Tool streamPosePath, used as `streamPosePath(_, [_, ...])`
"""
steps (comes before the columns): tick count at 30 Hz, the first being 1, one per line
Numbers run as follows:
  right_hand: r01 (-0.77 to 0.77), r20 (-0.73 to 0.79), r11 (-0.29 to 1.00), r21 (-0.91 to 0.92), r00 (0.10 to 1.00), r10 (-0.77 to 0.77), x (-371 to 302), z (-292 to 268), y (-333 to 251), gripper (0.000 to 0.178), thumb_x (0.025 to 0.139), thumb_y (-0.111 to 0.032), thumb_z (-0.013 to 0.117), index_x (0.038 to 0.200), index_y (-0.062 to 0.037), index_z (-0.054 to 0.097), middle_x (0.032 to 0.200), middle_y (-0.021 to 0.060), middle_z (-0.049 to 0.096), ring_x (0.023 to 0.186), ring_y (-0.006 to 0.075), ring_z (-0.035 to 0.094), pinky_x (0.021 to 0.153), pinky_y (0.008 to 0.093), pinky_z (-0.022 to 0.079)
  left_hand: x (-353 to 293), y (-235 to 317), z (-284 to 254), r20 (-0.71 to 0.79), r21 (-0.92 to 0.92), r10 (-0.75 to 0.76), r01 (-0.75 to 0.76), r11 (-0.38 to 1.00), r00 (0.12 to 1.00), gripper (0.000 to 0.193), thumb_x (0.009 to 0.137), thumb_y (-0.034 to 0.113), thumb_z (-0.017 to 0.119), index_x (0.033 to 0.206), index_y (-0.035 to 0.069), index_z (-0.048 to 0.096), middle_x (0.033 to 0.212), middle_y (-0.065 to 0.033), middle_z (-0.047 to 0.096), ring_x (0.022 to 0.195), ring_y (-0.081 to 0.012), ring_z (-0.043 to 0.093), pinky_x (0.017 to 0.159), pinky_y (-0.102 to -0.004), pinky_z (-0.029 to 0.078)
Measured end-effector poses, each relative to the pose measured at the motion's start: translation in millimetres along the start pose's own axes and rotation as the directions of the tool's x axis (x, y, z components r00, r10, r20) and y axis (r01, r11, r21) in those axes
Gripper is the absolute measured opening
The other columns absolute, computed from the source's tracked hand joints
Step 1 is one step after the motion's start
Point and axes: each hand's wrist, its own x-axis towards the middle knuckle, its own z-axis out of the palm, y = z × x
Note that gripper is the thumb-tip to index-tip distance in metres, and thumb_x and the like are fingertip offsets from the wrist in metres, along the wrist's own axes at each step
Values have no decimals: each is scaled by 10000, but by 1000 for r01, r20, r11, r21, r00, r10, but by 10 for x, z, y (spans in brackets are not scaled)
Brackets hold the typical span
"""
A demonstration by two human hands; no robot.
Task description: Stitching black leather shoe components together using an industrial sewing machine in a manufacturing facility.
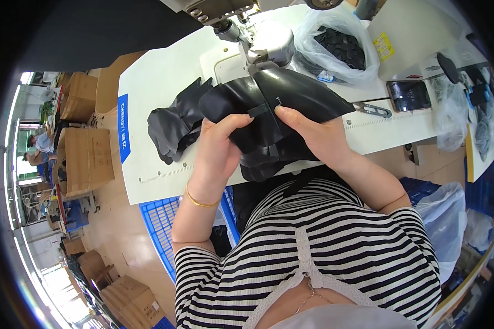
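Note:
Both hands hold a black leather-like piece (299, 90) in front of the sewing machine (271, 46). A seam runs down its middle. My left hand (219, 137) is closed on its left part, with the thumb by a small black strip (257, 111) lying across the seam. On the right part presses the thumb of my right hand (321, 134), beside a small pale mark; its other fingers are hidden underneath. More black folds hang below the hands. To the left, a stack of similar black pieces (173, 123) lies on the white table (140, 148).
Right of the held piece lie thread snips (373, 109) and a dark phone (409, 96). A clear plastic bag (370, 63) of black pieces sits behind. Blue crates (159, 219) stand below the table edge. Cardboard boxes (88, 159) and other people are off to the left.

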Motion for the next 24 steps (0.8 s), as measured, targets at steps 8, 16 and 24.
streamPosePath(8, [80,8,996,-49,997,-80,-24,-4,24,255,862,-29,629,1110,16,587,990,46,631,865,98,585,773,235,485,-36,-53,58,37,-136,-8,13,991,999,280,800,-55,596,1075,-10,616,997,-91,672,881,-157,651,795,-285,528])
streamPosePath(16, [75,14,996,-57,997,-74,-29,22,13,258,860,-24,629,1111,16,584,989,45,630,869,98,583,774,238,487,-14,-59,116,16,-77,12,-11,997,1000,288,782,-72,645,1059,4,625,991,-78,669,875,-145,646,789,-275,523])
streamPosePath(24, [55,13,997,-58,998,-55,-35,39,3,258,853,-17,634,1105,17,589,998,48,634,875,103,588,778,241,489,-16,-113,160,-43,5,129,-129,992,991,247,767,-84,657,1003,-11,639,934,-90,677,812,-148,654,739,-274,535])
